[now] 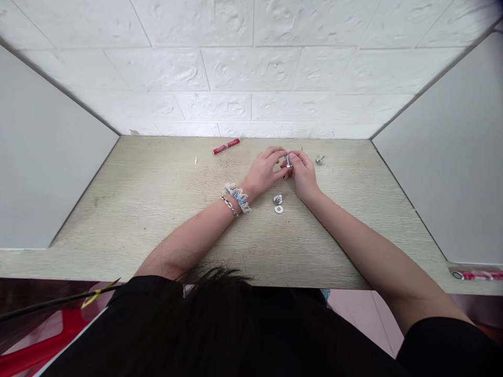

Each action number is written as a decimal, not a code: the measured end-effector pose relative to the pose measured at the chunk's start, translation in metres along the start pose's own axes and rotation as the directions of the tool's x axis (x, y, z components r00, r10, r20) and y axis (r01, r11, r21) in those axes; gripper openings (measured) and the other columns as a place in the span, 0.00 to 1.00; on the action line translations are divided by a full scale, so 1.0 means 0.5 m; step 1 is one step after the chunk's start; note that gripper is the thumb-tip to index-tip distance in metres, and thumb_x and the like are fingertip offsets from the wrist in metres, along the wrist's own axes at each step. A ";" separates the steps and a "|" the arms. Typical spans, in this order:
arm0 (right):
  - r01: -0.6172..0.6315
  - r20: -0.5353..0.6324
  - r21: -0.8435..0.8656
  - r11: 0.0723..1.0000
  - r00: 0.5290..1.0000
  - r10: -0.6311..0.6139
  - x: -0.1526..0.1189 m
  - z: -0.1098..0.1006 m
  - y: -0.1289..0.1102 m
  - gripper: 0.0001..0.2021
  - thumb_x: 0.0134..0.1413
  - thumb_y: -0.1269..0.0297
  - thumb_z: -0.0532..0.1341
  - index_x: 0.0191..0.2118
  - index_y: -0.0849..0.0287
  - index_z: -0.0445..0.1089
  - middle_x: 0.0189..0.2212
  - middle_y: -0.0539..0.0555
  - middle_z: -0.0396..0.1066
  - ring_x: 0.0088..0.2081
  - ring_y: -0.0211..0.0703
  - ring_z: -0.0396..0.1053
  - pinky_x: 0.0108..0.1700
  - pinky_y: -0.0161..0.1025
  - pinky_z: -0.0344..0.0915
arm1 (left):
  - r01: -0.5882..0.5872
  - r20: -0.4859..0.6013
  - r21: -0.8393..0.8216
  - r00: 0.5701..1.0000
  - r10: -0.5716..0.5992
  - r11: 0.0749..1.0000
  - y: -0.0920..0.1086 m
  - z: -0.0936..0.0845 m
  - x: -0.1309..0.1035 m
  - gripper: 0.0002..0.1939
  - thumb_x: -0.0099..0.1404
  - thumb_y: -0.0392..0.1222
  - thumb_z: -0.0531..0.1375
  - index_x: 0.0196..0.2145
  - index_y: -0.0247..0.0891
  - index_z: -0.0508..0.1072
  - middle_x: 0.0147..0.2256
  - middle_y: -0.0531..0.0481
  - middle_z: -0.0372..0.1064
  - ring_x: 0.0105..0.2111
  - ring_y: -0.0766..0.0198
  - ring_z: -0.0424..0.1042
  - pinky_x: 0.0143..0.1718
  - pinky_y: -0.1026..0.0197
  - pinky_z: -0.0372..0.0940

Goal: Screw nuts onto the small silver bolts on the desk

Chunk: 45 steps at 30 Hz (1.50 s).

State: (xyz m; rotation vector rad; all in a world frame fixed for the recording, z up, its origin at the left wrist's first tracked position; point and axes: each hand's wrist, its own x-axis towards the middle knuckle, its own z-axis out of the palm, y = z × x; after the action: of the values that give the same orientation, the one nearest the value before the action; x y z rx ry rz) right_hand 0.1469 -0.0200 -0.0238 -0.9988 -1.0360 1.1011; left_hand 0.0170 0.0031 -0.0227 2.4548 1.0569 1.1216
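Both hands meet over the table, right of its middle, around a small silver bolt (288, 161) that stands upright with its head down. My left hand (264, 170) has its fingertips closed on the bolt from the left. From the right, my right hand (304, 173) pinches it near the top; some of its fingers are hidden behind. Just below the hands lie a small pile of metal hardware (277, 199) and a flat round washer (279, 209). Another small metal piece (320, 160) rests to the right of my right hand.
A red tube (226, 146) lies near the wall at the back, with a small white scrap (196, 160) to its left. Grey panels (51, 152) bound the table on both sides. Another red tube (479, 275) is at the front right edge.
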 end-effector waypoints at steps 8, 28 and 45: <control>-0.057 -0.068 0.007 0.998 0.996 0.057 0.005 -0.003 0.004 0.16 0.55 0.49 0.59 0.34 0.58 0.63 0.22 0.46 0.64 0.19 0.31 0.60 0.20 0.31 0.58 | -0.012 0.007 0.055 1.000 0.012 0.998 0.001 0.002 -0.003 0.17 0.64 0.40 0.59 0.51 0.36 0.69 0.52 0.43 0.66 0.51 0.61 0.68 0.54 0.58 0.64; 0.020 -0.026 0.031 0.999 0.999 -0.019 0.002 -0.004 0.003 0.22 0.43 0.44 0.65 0.30 0.59 0.62 0.22 0.46 0.65 0.19 0.30 0.60 0.19 0.30 0.58 | 0.019 0.015 0.033 1.000 -0.019 0.999 0.002 0.000 -0.002 0.16 0.64 0.41 0.60 0.49 0.36 0.70 0.52 0.43 0.67 0.49 0.62 0.70 0.52 0.59 0.67; -0.012 0.037 -0.092 0.996 0.999 0.016 0.002 -0.003 0.000 0.24 0.43 0.41 0.64 0.31 0.62 0.69 0.24 0.49 0.66 0.20 0.29 0.59 0.21 0.30 0.59 | 0.005 0.009 -0.013 1.000 -0.005 1.000 0.003 0.000 0.000 0.14 0.63 0.38 0.59 0.47 0.35 0.71 0.50 0.42 0.68 0.49 0.62 0.69 0.51 0.59 0.66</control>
State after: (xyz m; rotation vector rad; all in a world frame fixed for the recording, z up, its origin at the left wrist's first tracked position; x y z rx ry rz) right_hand 0.1482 -0.0194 -0.0239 -1.0634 -1.1202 1.0957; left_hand 0.0179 0.0020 -0.0220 2.4431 1.0494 1.1117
